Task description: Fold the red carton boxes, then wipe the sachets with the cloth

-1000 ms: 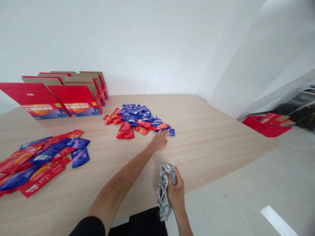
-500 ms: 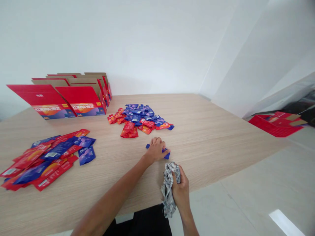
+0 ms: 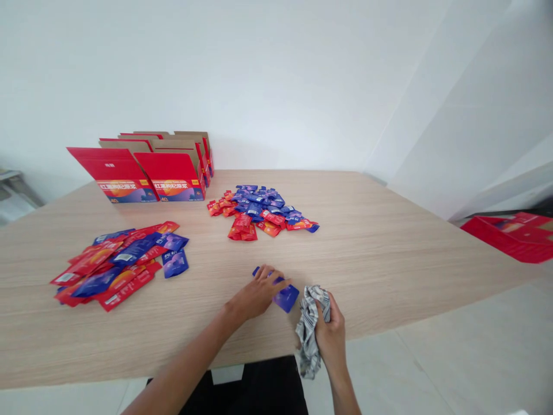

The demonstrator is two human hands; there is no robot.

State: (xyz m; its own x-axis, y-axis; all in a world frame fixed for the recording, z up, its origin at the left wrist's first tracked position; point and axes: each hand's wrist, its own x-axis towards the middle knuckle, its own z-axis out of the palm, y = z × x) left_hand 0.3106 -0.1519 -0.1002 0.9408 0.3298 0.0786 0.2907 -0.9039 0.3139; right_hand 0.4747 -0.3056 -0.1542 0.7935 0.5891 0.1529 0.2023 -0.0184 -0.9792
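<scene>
Pouch point(image 3: 287, 299), blue, is just L of the cloth point(image 3: 309, 328), at or just above the table point(image 3: 367, 242) (can't tell if lifted), its middle hidden by fingers. Looks flat & small: prob. light, soft, bendy; glossy film may slip a bit, & a hard squeeze could strain it if filled. Best hold prob. a flat pinch at one end or across both long edges, w/ no digging in.

L to R from there: left pile point(image 3: 133, 251), well L of cloth, red & blue pouches overlapping, so a lone one prob. slides out easiest from the rim. Boxes point(image 3: 177, 187), open-topped, beyond & L of cloth; card flaps look thin, stiff-ish, may crease. L hand point(image 3: 259, 291), L of cloth, fingers bent over the pouch; can't tell if pinching or only resting. Mid pile point(image 3: 259, 208), beyond & slightly L of cloth, loose-looking, apt to slither. Cloth itself: crumpled, limp, prob. v. light, hangs from R hand point(image 3: 332, 328), which grips it closed, thumb on the near face. Red box point(image 3: 496, 233), far R of cloth, partly cut off.
</scene>
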